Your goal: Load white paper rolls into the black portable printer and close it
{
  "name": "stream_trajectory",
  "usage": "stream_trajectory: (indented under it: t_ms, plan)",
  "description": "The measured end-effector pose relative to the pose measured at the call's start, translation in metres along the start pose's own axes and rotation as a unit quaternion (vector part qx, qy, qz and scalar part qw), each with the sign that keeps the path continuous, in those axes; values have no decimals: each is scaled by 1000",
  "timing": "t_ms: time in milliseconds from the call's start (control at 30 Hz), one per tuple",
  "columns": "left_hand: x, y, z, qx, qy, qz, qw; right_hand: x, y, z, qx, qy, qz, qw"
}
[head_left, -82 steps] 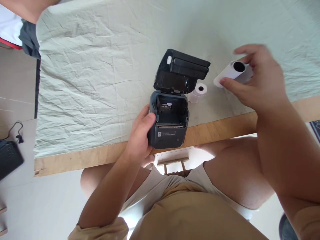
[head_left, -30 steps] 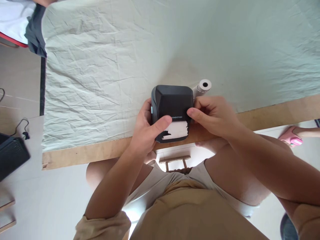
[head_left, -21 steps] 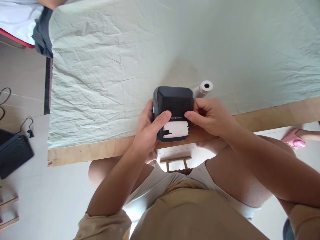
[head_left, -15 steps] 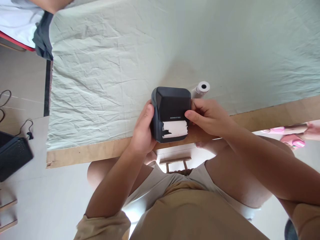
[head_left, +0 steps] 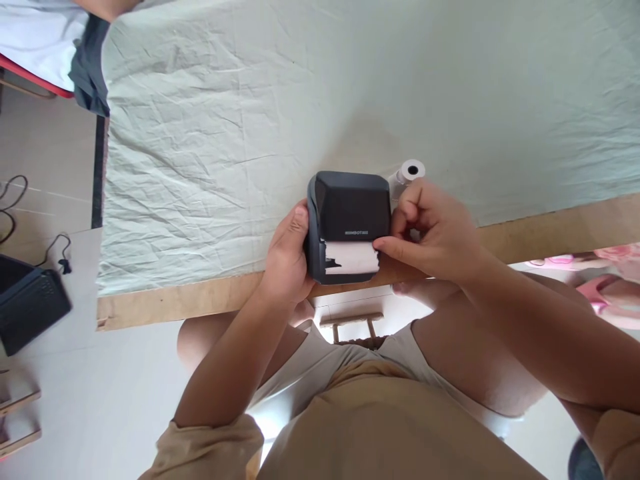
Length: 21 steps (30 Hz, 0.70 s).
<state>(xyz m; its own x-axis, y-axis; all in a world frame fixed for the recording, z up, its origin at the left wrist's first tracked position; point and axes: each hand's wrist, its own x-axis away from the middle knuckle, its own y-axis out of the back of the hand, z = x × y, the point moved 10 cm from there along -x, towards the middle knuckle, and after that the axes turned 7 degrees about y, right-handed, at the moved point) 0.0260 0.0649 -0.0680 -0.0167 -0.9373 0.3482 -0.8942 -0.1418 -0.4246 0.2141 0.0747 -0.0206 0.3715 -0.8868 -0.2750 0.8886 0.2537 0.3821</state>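
A dark grey label printer (head_left: 354, 203) with a black lid is held up at the near edge of the table. A strip of white paper (head_left: 351, 257) with a torn left end lies across its lower front. My left hand (head_left: 289, 257) is wrapped round the printer's left side, thumb along the edge. At the right side is my right hand (head_left: 435, 230), its fingers curled against the casing and its thumb tip by the right end of the strip. A white paper roll (head_left: 413, 169) stands on the cloth just behind my right hand.
A pale green cloth (head_left: 200, 153) covers the table, whose wooden edge (head_left: 180, 298) shows along the front. Another person's arm (head_left: 107, 7) is at the far left corner. A black box (head_left: 33, 303) with a cable lies on the floor at left.
My right thumb has slid down from the lid to the right end of the paper strip, and the fingers have shifted. The printer sits slightly further right in view.
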Motion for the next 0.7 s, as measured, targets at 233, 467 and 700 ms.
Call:
stream_trajectory:
  t_ms: [233, 467, 700]
  plan:
    - [-1, 9, 11, 0, 34, -15, 999, -3, 39, 44, 33, 82, -227, 970]
    - [2, 7, 7, -32, 22, -24, 999, -23, 5, 68, 380, 170, -82, 906]
    - [1, 7, 7, -34, 26, -34, 999, -26, -11, 53, 390, 130, 24, 911]
